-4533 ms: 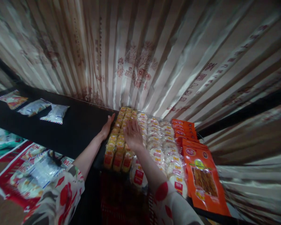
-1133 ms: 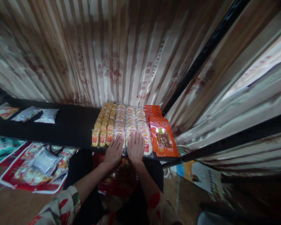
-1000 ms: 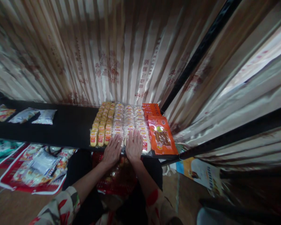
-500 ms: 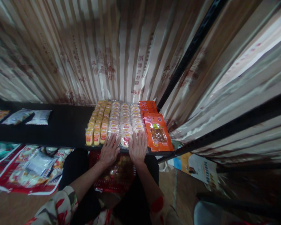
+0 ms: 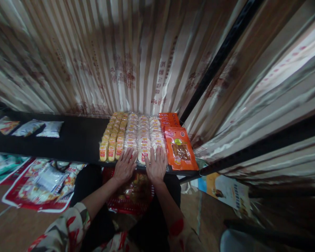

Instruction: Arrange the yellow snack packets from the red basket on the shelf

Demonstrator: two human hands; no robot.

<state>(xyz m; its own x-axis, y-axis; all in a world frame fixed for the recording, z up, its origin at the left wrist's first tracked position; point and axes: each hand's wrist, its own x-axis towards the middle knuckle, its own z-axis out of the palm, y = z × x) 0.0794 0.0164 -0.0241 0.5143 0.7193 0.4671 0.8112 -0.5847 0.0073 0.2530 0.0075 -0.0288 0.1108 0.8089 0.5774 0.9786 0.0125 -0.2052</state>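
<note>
1. Round white packets [image 5: 144,136] lay in three rows on a shelf [image 5: 76,140], orange pouches [image 5: 190,148] of brown sticks [image 5: 181,151] at three o'clock.
2. Left hand [image 5: 124,166] and right hand [image 5: 156,166], fingers extended, partly covered the outer rows' front ends, gripping nothing.
3. At eight o'clock, a red bag [image 5: 46,206] held crinkled packets [image 5: 50,178]; red labels [image 5: 145,155] blurred beyond reading.

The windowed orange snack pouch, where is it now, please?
In the head view, the orange snack pouch lies on the black shelf, right of the white round packs and the right hand.
</note>
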